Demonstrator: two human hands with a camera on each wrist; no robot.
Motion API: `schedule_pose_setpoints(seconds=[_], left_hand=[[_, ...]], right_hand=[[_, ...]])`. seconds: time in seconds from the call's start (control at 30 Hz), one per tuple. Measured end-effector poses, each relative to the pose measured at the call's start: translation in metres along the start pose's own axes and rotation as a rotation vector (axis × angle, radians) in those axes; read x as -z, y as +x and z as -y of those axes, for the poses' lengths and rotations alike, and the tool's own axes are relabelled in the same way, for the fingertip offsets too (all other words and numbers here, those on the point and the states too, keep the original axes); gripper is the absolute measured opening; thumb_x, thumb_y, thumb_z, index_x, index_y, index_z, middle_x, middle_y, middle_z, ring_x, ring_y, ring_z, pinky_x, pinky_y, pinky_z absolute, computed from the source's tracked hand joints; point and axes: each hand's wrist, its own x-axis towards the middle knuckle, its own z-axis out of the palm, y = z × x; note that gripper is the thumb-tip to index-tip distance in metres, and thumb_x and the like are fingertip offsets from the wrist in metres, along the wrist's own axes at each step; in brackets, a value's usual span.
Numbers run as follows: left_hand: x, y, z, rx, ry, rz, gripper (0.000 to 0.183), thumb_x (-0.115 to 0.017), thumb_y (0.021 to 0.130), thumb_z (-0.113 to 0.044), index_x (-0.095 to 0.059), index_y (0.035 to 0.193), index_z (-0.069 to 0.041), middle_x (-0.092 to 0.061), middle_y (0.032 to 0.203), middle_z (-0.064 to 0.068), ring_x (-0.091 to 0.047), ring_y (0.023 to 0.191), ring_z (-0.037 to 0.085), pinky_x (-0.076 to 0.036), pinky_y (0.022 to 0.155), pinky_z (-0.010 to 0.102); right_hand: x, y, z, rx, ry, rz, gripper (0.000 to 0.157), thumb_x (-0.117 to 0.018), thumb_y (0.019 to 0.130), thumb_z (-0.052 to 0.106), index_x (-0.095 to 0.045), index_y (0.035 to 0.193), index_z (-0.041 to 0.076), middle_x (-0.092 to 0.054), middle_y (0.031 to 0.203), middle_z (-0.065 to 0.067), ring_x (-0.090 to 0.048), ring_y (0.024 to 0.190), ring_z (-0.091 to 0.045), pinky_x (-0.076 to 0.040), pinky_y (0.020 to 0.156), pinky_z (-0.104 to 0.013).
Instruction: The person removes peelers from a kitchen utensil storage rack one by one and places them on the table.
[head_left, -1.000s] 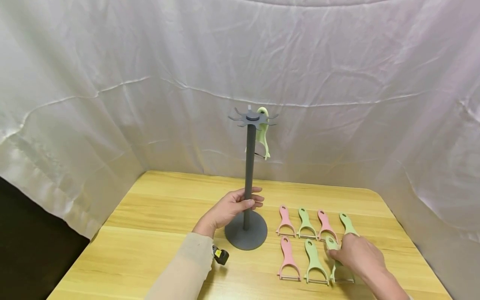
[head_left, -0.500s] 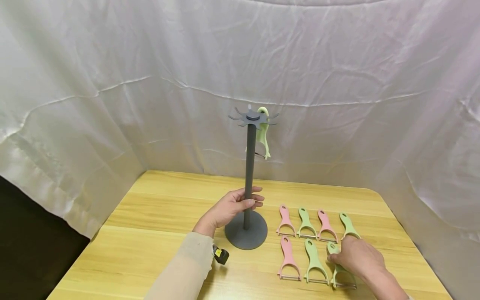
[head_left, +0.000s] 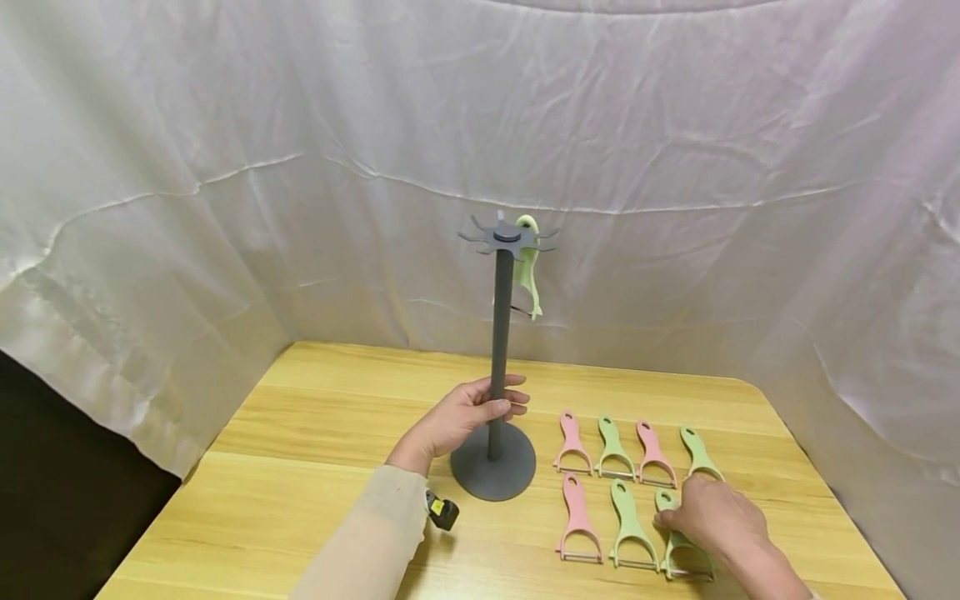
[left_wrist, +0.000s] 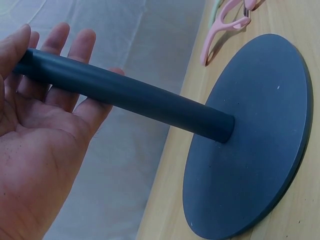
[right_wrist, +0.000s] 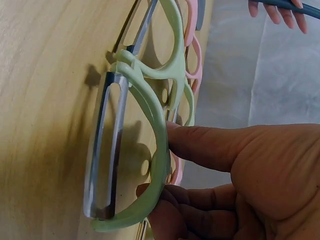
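My left hand (head_left: 457, 417) holds the lower pole of a dark grey hook stand (head_left: 501, 333), its thumb in front and its fingers loosely behind. The stand rests upright on its round base (left_wrist: 260, 125). From a hook at the far right side of its top hangs a light green Y-shaped peeler (head_left: 528, 267). My right hand (head_left: 720, 517) pinches another green peeler (right_wrist: 159, 135) between thumb and fingers. That peeler is at the right end of the front row, its blade towards me. In the head view the hand covers part of it.
Beside the pinched one lie a green peeler (head_left: 624, 512) and a pink peeler (head_left: 574, 504). Behind them is a row of pink and green peelers, including a pink one (head_left: 570, 433). Pale curtains (head_left: 637, 150) enclose the wooden table (head_left: 330, 417).
The green peeler in my right hand has shifted slightly towards me, mostly in the first half second. My left hand and the stand keep their place.
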Motion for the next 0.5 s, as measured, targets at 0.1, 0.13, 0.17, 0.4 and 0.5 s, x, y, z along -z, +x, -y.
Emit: schedule_pose_setpoints(seconds=[0.1, 0.13, 0.17, 0.4, 0.5], left_hand=[[0.0002, -0.0001, -0.0001, -0.006, 0.002, 0.0, 0.047, -0.061, 0.109, -0.017, -0.054, 0.155, -0.015, -0.065, 0.145, 0.019, -0.067, 0.132, 0.027, -0.051, 0.111, 0.039], [0.0001, -0.0002, -0.0001, -0.008, 0.003, 0.001, 0.047, -0.061, 0.109, -0.017, -0.054, 0.155, -0.015, -0.065, 0.144, 0.018, -0.067, 0.132, 0.026, -0.051, 0.11, 0.039], [0.0001, -0.0003, -0.0002, -0.012, 0.002, 0.002, 0.047, -0.061, 0.109, -0.017, -0.053, 0.155, -0.015, -0.065, 0.144, 0.018, -0.067, 0.132, 0.027, -0.051, 0.11, 0.038], [-0.001, -0.0005, 0.0018, -0.024, -0.016, -0.002, 0.046, -0.059, 0.109, -0.016, -0.051, 0.155, -0.014, -0.065, 0.146, 0.018, -0.066, 0.133, 0.028, -0.051, 0.112, 0.04], [-0.001, -0.0009, 0.0025, -0.024, -0.032, -0.019, 0.042, -0.06, 0.109, -0.014, -0.054, 0.15, -0.01, -0.065, 0.145, 0.016, -0.066, 0.133, 0.029, -0.051, 0.112, 0.041]], right_hand=[[-0.0015, 0.0021, -0.0005, -0.004, 0.008, 0.001, 0.047, -0.082, 0.084, 0.049, -0.057, 0.07, 0.012, -0.054, 0.071, -0.005, -0.051, 0.066, -0.022, -0.044, 0.055, -0.039], [-0.0018, 0.0028, -0.0006, -0.007, 0.01, 0.0, 0.047, -0.082, 0.084, 0.048, -0.056, 0.069, 0.012, -0.053, 0.07, -0.005, -0.051, 0.065, -0.022, -0.044, 0.055, -0.038], [-0.0024, 0.0034, -0.001, -0.009, 0.013, -0.002, 0.047, -0.082, 0.083, 0.048, -0.055, 0.069, 0.012, -0.053, 0.07, -0.005, -0.05, 0.065, -0.021, -0.043, 0.055, -0.038], [-0.005, 0.0049, -0.0027, -0.012, 0.025, -0.022, 0.047, -0.082, 0.082, 0.046, -0.053, 0.065, 0.014, -0.048, 0.067, -0.003, -0.047, 0.062, -0.019, -0.039, 0.054, -0.035], [-0.0055, 0.0053, -0.0026, -0.011, 0.029, -0.023, 0.047, -0.082, 0.082, 0.045, -0.053, 0.065, 0.014, -0.046, 0.066, -0.001, -0.045, 0.061, -0.018, -0.038, 0.053, -0.035]])
